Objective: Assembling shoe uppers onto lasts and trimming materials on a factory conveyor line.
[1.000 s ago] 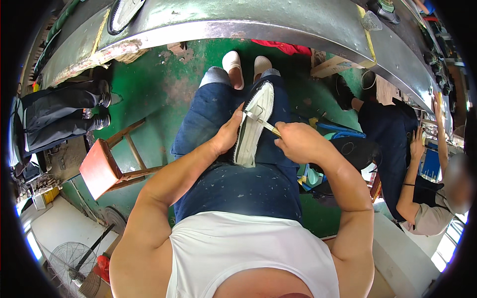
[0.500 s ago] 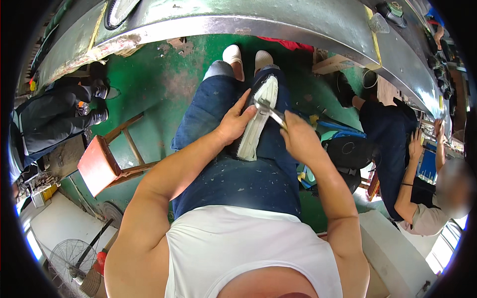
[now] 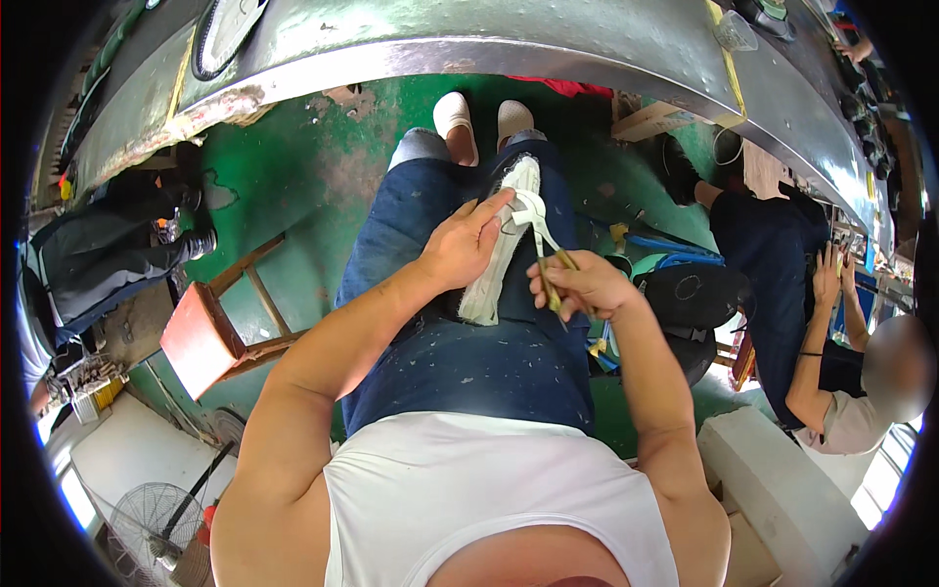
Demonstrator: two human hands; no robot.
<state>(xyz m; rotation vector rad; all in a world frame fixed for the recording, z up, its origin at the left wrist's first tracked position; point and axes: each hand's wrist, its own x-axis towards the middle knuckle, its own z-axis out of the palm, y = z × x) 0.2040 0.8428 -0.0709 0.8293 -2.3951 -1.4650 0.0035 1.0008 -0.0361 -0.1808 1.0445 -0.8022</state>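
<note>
A shoe (image 3: 486,279) lies lengthwise over my thighs with its pale, rough-edged underside up and a dark upper along its side. My left hand (image 3: 460,245) grips its left side near the middle, thumb and fingertips pressing on the pale face. In my right hand (image 3: 587,286) is a pair of lasting pincers (image 3: 531,213). Their metal head rests on or just above the shoe, right beside my left fingertips. The two handles stand somewhat apart within my fingers. Whether the jaws pinch any material cannot be made out.
A metal-topped bench (image 3: 460,59) crosses ahead of my feet, bearing a black-edged pale shoe piece (image 3: 227,39) and a clear cup (image 3: 736,31). A red-seated stool (image 3: 201,338) lies at left. Co-workers sit at both sides. A fan (image 3: 156,528) stands lower left.
My right hand has turned and dropped lower, its fingers loosening as the pincers' handles spread. The pincers now point more upright. My left hand has shifted slightly toward the pincers' head.
</note>
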